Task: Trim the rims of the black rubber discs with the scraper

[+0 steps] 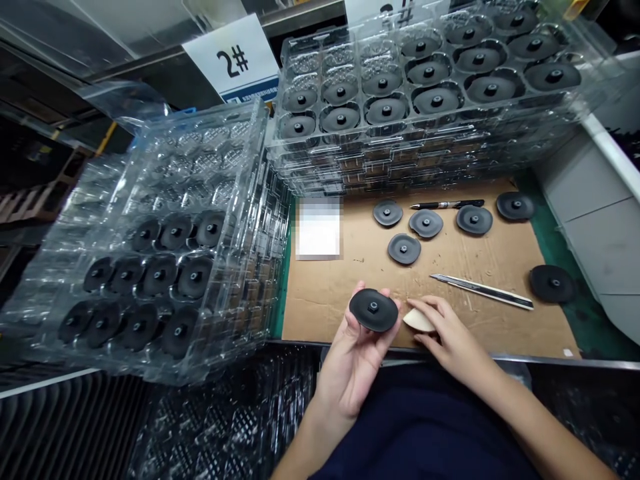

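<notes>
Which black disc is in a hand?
The round black disc held in the left hand. The other black discs lie on the brown cardboard sheet or sit in clear plastic trays.

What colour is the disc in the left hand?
Black, best seen in the head view, where the disc rests in the left hand.

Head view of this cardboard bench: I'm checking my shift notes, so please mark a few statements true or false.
The left hand holds a round black disc. True.
The right hand holds a utility knife. False: it holds a pale cream wedge, and the slim steel utility knife lies apart from it on the brown cardboard sheet.
A slim black pen lies on the cardboard. True.
The stacked trays are all empty. False: the clear plastic trays hold black discs in their pockets.
</notes>
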